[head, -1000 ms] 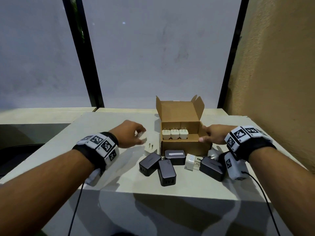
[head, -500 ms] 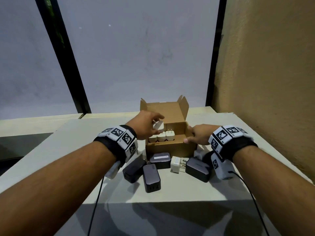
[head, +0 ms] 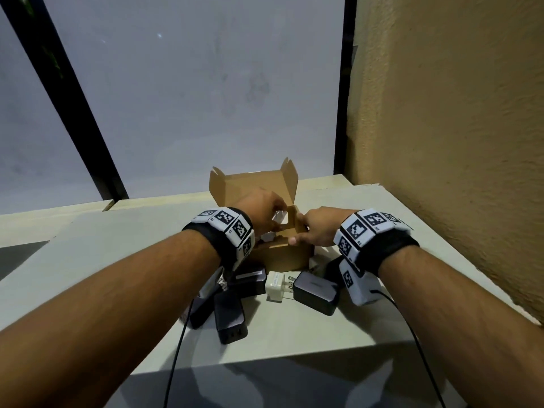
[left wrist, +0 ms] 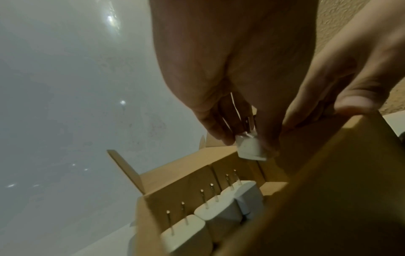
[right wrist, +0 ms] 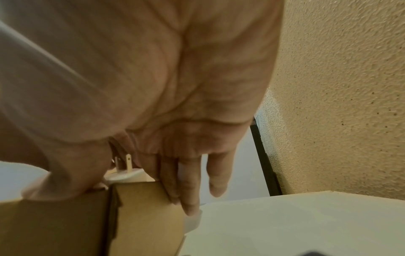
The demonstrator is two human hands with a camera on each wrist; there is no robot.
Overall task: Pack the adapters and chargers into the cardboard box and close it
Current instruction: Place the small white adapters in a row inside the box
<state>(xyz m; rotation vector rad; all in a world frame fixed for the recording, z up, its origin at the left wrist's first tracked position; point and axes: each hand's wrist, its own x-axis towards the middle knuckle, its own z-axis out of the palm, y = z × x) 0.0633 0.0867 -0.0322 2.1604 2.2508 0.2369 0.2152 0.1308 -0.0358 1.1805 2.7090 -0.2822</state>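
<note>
So the left hand (head: 262,214) pinches a white adapter (left wrist: 252,149), prongs up, over the 1 o'clock corner of the box (head: 282,257), behind three adapters (left wrist: 219,213) lined up inside. The right hand (head: 318,231) grips its 3 o'clock wall, probably so it won't slide. The black chargers (head: 315,293) wait at 6 o'clock.

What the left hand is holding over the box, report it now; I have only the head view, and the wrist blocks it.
Observer: The left hand pinches a small white adapter in its fingers, prongs up, above the open box.
Operator: Count what is already inside.
Observer: In a row at the front stand three white adapters, prongs up.
</note>
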